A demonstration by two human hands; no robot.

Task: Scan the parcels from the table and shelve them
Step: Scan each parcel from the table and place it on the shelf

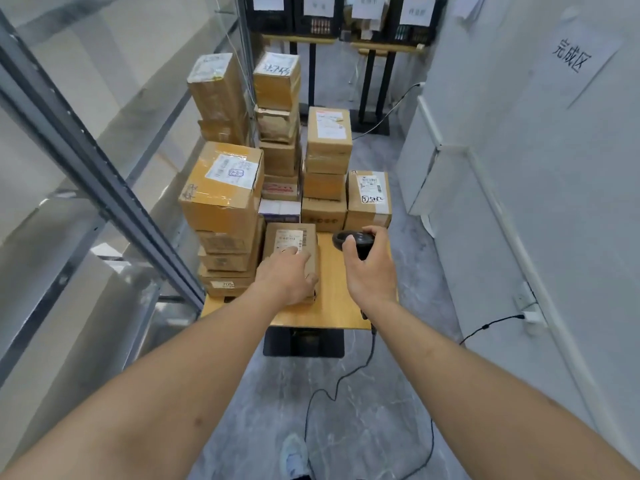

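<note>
While our left hand [287, 275] lies flat-fingered on a small labelled parcel [290, 251] at frame centre on the wooden table [332, 306], our right hand [370, 268] grips the black barcode scanner [349, 239] just right of it; scanning seems underway, and aiming at the label [290, 241] comes next.

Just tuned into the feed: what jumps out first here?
Tall stacks of taped cardboard parcels crowd the far and left parts of the small wooden table. At the near edge, the left hand rests on a small labelled parcel, while the right hand grips a black corded barcode scanner beside it.
</note>
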